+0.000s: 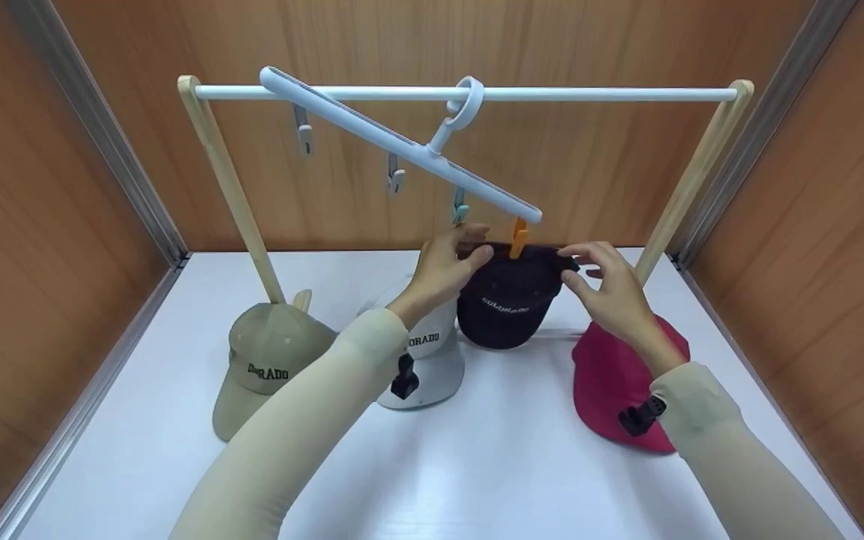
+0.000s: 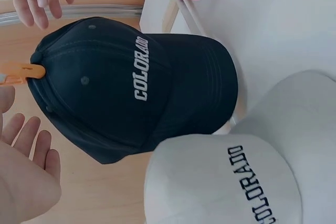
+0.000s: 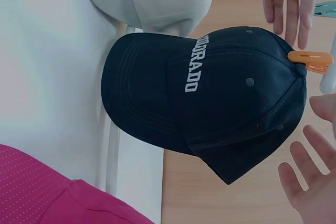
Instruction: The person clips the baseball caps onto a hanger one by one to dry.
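A dark cap (image 1: 511,292) lettered COLORADO hangs brim down from an orange clip (image 1: 519,238), which pinches the top of its crown. That clip is at the right, lower end of a tilted pale hanger (image 1: 372,131). My left hand (image 1: 443,270) is at the cap's left side, fingers extended and partly behind it in the head view. On the other side, my right hand (image 1: 612,289) has loosely bent fingers close to the cap's edge. Both wrist views show the hands spread beside the cap (image 2: 100,87), with gaps between them and the fabric (image 3: 231,87).
The hanger hooks over a white rod (image 1: 597,94) on wooden legs. A teal clip (image 1: 460,206) and two grey clips (image 1: 305,139) hang from it. On the white table stand a khaki cap (image 1: 271,352), a light grey cap (image 1: 432,367) and a crimson cap (image 1: 612,382).
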{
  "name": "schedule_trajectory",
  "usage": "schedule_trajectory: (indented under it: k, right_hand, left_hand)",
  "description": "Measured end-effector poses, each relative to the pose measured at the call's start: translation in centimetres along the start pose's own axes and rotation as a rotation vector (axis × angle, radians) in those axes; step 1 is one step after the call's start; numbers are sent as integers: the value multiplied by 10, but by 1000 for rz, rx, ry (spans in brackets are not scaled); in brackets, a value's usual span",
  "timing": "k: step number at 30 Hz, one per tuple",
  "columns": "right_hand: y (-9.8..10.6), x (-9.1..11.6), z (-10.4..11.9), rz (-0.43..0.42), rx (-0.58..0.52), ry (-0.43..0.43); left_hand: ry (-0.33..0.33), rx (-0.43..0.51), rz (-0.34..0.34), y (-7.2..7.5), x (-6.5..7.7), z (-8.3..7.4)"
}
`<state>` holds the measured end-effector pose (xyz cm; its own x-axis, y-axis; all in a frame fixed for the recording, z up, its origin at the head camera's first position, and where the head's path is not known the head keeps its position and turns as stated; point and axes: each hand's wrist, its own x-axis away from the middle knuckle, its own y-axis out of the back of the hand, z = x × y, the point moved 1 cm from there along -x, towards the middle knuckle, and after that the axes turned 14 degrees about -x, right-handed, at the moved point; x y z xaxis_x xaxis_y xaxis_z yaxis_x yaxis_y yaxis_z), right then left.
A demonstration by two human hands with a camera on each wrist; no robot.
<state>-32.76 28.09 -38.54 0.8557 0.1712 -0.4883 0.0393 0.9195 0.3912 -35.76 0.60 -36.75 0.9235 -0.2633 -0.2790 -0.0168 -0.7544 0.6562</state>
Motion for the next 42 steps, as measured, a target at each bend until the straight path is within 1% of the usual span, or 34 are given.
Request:
schedule_trajectory:
  k: [6,11,16,20,23,27,30,34,38,42]
  right_hand:
    - [-1,3,1,5,-10,-15]
    - [-4,6,0,-4,-20,-38]
    - [-9,9,-1,-17,-68,-7]
    - [-14,11,-1,-22,-122,-1]
    - [-20,12,-1,-26,-116,-11]
    - [-27,16,-2,-29,-121,0]
    - [-30,19,-4,-22,-155,6]
    - [-33,22,-5,-1,-179,-15]
    - [-36,26,-4,29,-187,-41]
    - [-41,28,-3,57,-189,-49]
  left_hand:
    - [16,0,-7,9,7,13]
    - [22,-35,-12,15,12,23]
    - [37,-61,-18,23,17,35]
    - [69,-52,-18,28,23,45]
    - [94,-37,-22,32,27,52]
    - [113,-32,-31,37,33,63]
    - [121,-40,-38,40,36,70]
    - [135,-50,-47,43,41,79]
    - [147,-58,-45,46,44,87]
    - [164,-62,-38,48,47,97]
